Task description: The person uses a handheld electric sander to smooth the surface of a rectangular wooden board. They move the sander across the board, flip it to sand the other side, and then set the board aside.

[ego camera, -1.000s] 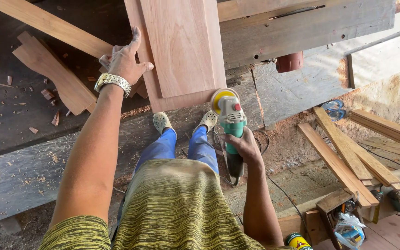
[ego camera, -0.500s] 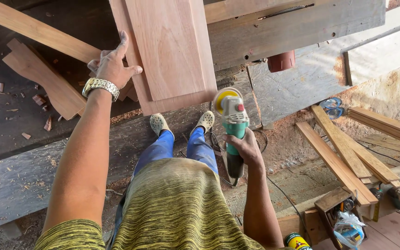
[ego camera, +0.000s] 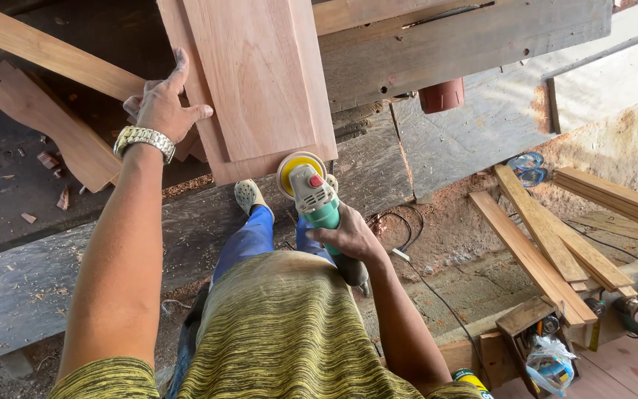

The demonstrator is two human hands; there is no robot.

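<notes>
Left hand [ego camera: 162, 107] spread flat on wooden panel's [ego camera: 260, 81] left edge; right hand [ego camera: 348, 236] gripping green sander [ego camera: 311, 193] just below panel

Bright, even daylight fills the scene, strongest at the upper right where the pale wall [ego camera: 614, 81] looks washed out; the upper left lies in dimmer shade; shadows stay soft; focus is sharp throughout, with wide-angle stretching towards the frame's edges.

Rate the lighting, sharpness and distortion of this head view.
Head view: even daylight, brighter on the pale ground at right; the left hand, wooden panel and sander in the right hand are sharp; wide lens stretches the forearms; no glare.
</notes>
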